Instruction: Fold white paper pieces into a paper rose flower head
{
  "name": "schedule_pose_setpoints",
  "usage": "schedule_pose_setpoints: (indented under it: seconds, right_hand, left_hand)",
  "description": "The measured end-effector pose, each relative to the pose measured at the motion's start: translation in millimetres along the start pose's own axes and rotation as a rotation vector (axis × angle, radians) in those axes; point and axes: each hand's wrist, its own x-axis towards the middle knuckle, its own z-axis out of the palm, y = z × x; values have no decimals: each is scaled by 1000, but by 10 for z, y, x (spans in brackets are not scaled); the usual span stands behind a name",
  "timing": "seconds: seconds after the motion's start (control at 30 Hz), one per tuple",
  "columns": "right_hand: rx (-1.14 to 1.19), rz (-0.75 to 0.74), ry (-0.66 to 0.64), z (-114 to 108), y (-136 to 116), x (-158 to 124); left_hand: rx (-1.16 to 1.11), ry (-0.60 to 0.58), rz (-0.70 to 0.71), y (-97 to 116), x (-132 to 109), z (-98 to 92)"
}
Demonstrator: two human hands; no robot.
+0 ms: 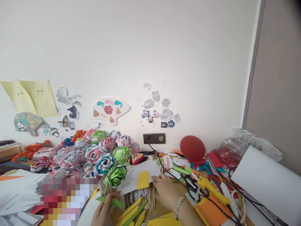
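My left hand [102, 209], low in the frame, pinches a green paper strip [115, 202] between thumb and fingers. Under and beside it lie yellow paper strips [131, 211] and another green strip. My right hand [166, 192], a silver bracelet on its wrist, reaches over the desk with fingers stretched out at the right edge of a white sheet with writing [130, 180]. A small yellow paper [143, 180] rests on that sheet. Thin wooden sticks [152, 199] lie between my hands, partly covered by paper.
Folded paper flowers [94, 153] are heaped at the left. To the right are a yellow glue gun [213, 190], black-handled scissors [194, 192], a black cable, a red balloon [192, 148] and a large white sheet [268, 182]. A wall socket [154, 138] has a plug in it.
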Motion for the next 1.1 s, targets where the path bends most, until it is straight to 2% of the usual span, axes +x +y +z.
schedule_pose_setpoints:
  seconds: [0.13, 0.3, 0.5, 0.77, 0.97, 1.1]
  right_hand:
    - [-9, 75, 74, -136, 99, 17]
    - [-18, 130, 99, -252, 174, 6]
    - [-29, 114, 55, -358, 105, -49]
    - [-82, 49, 94, -570, 72, -137]
    - [-104, 79, 262, -797, 15, -189]
    - [-188, 205, 503, -988, -24, -283]
  left_hand:
    - [-77, -7, -49, -32, 7, 7]
    - [-74, -24, -4, -103, 58, 20]
    - [2, -27, 63, -142, 118, 39]
    - [-149, -38, 109, -100, 85, 37]
    - [-326, -152, 60, -82, 102, -2]
    - [-463, -253, 11, -59, 94, -18]
